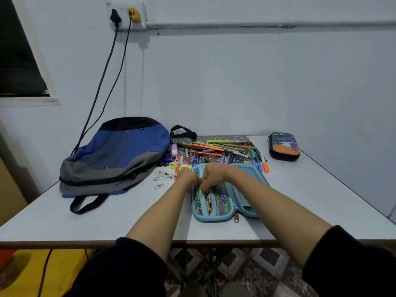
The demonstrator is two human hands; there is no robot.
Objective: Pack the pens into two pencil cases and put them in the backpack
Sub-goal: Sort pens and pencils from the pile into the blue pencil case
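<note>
A light blue pencil case [225,215] lies open on the white table [300,200], with several pens behind its mesh pocket. My left hand [187,176] and my right hand [212,174] meet over the case's far left part, fingers curled down into it; what they pinch is hidden. A pile of pens and markers [225,151] lies on a patterned mat just beyond the case. A second, dark pencil case [284,146] with an orange and blue picture stands closed at the far right. The blue and grey backpack [111,157] lies flat at the left.
Erasers, a sharpener and small bits [177,163] lie between the backpack and the blue case. Two cables [102,82] hang from a wall socket down behind the backpack. The table's front edge runs just before my sleeves.
</note>
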